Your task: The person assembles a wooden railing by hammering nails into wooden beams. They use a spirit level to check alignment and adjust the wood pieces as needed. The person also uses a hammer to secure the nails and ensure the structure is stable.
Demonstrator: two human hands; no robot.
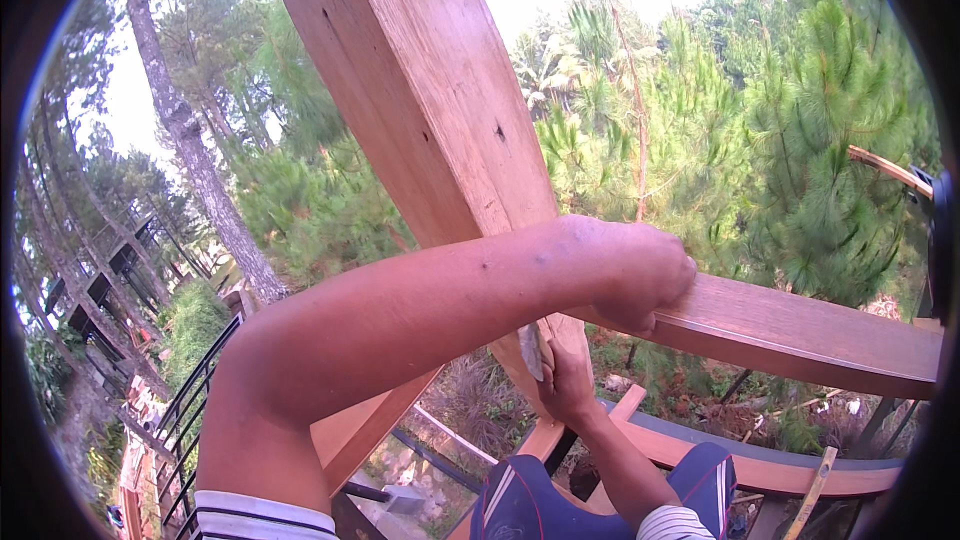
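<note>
A thick reddish wooden post (440,100) with several small dark holes rises in front of me and leans to the upper left. My left arm crosses in front of it. My left hand (645,275) is closed on the near end of a wooden rail (800,330) that runs off to the right; the forearm hides part of the joint with the post. Below that forearm, my right hand (570,375) is closed against the lower post, with its fingers around a flat grey piece (532,352). That piece's kind cannot be made out.
A lower curved wooden rail (760,470) bends to the right beside my knees (560,505). A narrow wooden strip (812,495) stands near it. Black metal railing (195,420) runs at left. Pines and a slope lie beyond, well below.
</note>
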